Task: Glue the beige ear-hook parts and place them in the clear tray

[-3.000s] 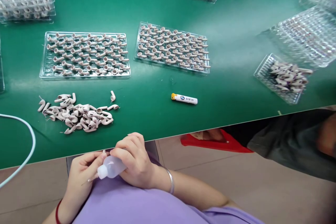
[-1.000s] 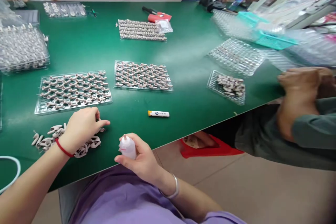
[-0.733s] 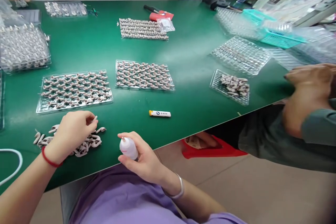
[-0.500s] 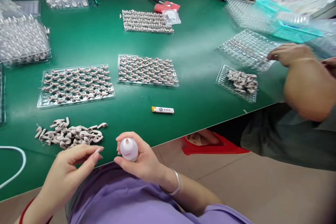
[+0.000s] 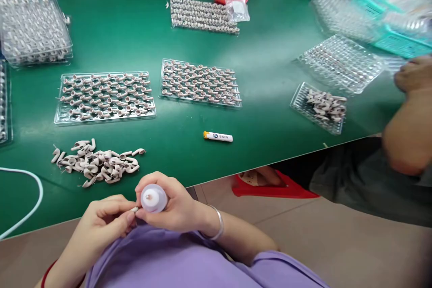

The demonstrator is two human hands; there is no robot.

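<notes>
My left hand (image 5: pixel 110 220) pinches a small pale earbud shell (image 5: pixel 134 209) between thumb and fingertips; most of it is hidden. My right hand (image 5: pixel 172 202) is wrapped round a translucent squeeze bottle (image 5: pixel 158 192), whose narrow tip points up toward the camera. The two hands meet at the table's near edge, with the bottle just right of the shell. Beyond my left hand lies a loose pile of beige earbud shells (image 5: pixel 101 164). Farther back, a clear tray (image 5: pixel 60 119) and a second clear tray (image 5: pixel 202 99) hold similar shells in rows.
A white lighter (image 5: pixel 221 137) lies right of the pile. At the left edge, a white cable (image 5: pixel 35 180) curves over the table. Stacked trays (image 5: pixel 37 31) stand far left. To the right are a small tray of shells (image 5: pixel 326 105), a turquoise basket (image 5: pixel 401 40) and a co-worker's arm (image 5: pixel 410 126).
My hands have come together, the bottle moving left toward the shell in my left hand. The camera view has tilted down. The co-worker's hand at right has shifted away from the tray.
</notes>
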